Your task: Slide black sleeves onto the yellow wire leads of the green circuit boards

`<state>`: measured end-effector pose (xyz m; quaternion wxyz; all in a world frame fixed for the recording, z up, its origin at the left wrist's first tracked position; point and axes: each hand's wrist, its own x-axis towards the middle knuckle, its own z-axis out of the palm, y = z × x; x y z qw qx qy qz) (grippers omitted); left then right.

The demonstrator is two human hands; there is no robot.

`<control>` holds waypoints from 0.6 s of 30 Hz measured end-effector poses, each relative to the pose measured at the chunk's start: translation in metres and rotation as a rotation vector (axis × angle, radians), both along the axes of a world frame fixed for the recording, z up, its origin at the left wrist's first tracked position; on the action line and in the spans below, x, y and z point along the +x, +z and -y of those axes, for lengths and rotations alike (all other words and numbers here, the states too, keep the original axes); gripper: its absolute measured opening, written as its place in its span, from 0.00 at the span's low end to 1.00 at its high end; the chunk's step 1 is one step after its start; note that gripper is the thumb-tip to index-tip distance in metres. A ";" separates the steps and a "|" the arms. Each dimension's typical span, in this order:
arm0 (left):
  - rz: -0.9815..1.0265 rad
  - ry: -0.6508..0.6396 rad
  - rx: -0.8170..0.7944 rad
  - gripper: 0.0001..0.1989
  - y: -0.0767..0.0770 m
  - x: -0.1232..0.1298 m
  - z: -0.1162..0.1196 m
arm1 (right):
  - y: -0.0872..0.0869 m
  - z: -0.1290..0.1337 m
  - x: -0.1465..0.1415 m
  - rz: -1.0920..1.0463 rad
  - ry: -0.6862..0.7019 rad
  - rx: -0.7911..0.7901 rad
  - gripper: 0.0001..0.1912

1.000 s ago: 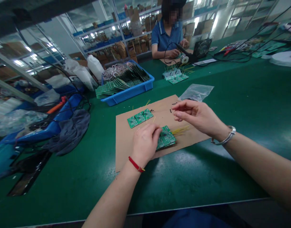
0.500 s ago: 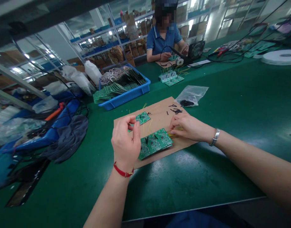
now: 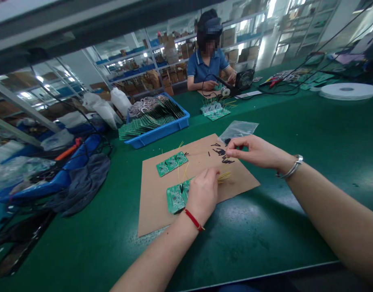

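I am pressing my open left hand point(image 3: 203, 194) on a green circuit board point(image 3: 176, 197) lying on brown cardboard point(image 3: 157, 211). I am pinching my right hand point(image 3: 256, 152) just above small black bits point(image 3: 220, 151), but I cannot tell if it is holding one.

Bench: a green-topped workbench point(image 3: 298, 121) runs from 9 o'clock round to 3 o'clock.
Shelving: white metal storage racks point(image 3: 171, 61) stand at 12 o'clock, holding cardboard boxes point(image 3: 171, 48); a further rack point(image 3: 305, 32) stands at 1 o'clock.
Overhead: a dark beam point(image 3: 67, 30) crosses from 10 o'clock to 12 o'clock.
Wall: a pale wall point(image 3: 72, 61) shows at 10 o'clock.
Light: bright ceiling lamps point(image 3: 24, 94) glow at 10 o'clock; strong glare point(image 3: 262, 46) falls at 1 o'clock.
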<state>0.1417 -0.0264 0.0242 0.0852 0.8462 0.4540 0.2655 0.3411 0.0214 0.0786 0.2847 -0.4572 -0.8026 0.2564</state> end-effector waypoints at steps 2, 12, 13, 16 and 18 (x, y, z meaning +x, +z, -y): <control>0.050 -0.014 0.031 0.07 -0.005 -0.003 0.004 | -0.009 -0.018 0.000 -0.002 -0.093 -0.008 0.20; 0.117 -0.051 0.065 0.07 -0.017 -0.003 0.008 | -0.057 -0.087 -0.045 0.659 -0.436 0.041 0.10; 0.117 -0.053 0.065 0.07 -0.017 -0.003 0.008 | -0.058 -0.087 -0.048 0.673 -0.431 0.054 0.10; 0.115 -0.062 0.066 0.08 -0.017 -0.004 0.008 | -0.061 -0.087 -0.050 0.701 -0.410 0.079 0.12; 0.112 -0.067 0.061 0.08 -0.017 -0.004 0.008 | -0.063 -0.087 -0.050 0.704 -0.410 0.080 0.12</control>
